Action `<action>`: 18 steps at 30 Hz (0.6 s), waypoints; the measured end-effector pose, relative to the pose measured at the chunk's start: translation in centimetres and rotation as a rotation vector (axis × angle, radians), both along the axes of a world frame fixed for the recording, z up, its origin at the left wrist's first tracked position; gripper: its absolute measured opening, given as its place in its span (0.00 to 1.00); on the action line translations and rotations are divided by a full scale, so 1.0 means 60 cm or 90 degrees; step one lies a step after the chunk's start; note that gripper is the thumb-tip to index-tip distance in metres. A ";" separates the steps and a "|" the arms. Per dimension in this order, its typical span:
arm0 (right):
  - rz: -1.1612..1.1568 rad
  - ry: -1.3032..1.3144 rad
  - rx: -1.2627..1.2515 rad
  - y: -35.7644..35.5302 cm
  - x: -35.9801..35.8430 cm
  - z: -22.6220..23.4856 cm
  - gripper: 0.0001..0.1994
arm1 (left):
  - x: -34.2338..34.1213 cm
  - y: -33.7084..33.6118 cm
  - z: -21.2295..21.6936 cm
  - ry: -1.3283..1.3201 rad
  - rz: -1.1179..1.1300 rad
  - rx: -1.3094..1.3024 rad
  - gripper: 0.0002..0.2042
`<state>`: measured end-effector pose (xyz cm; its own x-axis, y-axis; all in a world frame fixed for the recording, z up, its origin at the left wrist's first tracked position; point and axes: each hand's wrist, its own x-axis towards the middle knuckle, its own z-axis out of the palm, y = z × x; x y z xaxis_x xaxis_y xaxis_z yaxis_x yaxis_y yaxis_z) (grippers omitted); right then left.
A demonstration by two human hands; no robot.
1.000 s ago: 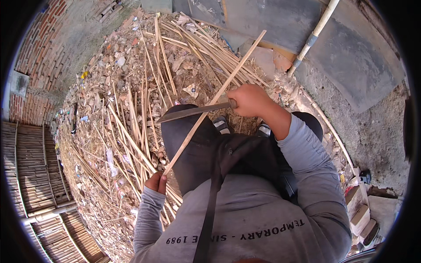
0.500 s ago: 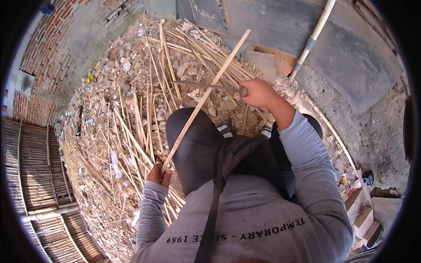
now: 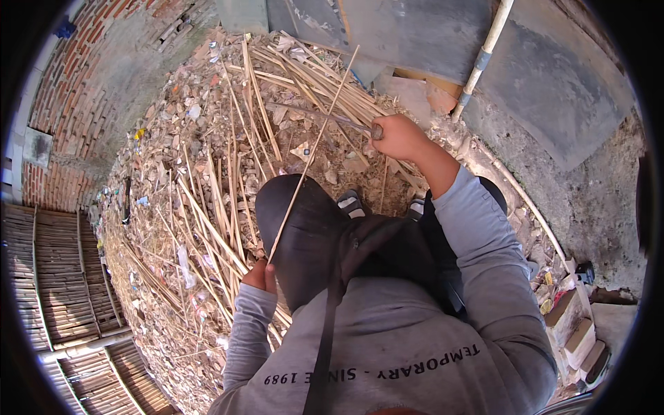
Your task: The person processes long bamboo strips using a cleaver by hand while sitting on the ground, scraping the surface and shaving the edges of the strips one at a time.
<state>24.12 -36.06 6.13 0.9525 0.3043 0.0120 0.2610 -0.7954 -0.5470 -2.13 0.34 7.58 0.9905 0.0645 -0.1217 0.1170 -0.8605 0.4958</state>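
Observation:
A long, thin bamboo strip [image 3: 308, 164] slants up from my left hand [image 3: 260, 275], whose fingers are closed round its lower end beside my left knee. The strip shows its narrow edge and passes over the knee. My right hand [image 3: 401, 138] grips the handle of a knife [image 3: 332, 118] with a long, dark blade. That blade points left and crosses the strip in its upper part; whether the two touch I cannot tell. Many loose bamboo strips [image 3: 207, 207] lie on the ground to the left, with a bundle of them [image 3: 325, 79] at the far side.
Rubble and litter [image 3: 159, 173] cover the ground. A brick wall [image 3: 62, 90] rises at the far left, a slatted bamboo panel [image 3: 41, 270] below it. Grey boards [image 3: 553, 90] and a pale pole [image 3: 487, 55] stand at the far right. Bricks [image 3: 579, 342] are stacked near right.
The strip has turned from its broad face to its narrow edge. The knife blade now sits slightly higher and tilts up toward its tip. My left hand's fingers have shifted round the strip.

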 end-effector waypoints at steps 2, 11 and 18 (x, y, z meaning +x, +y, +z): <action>0.069 0.022 -0.041 0.022 -0.019 0.019 0.13 | -0.002 -0.005 -0.001 0.006 -0.003 0.045 0.16; 0.090 0.036 -0.007 0.019 -0.020 -0.001 0.13 | -0.014 0.003 -0.027 -0.040 0.015 0.068 0.14; 0.113 0.020 -0.060 0.038 -0.051 0.035 0.11 | -0.013 -0.010 -0.003 -0.020 0.016 0.085 0.13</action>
<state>21.03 -33.76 8.22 0.8834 0.4656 -0.0533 0.3857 -0.7869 -0.4818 -2.88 -0.25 7.40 0.9916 0.1030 -0.0786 0.1253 -0.9163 0.3803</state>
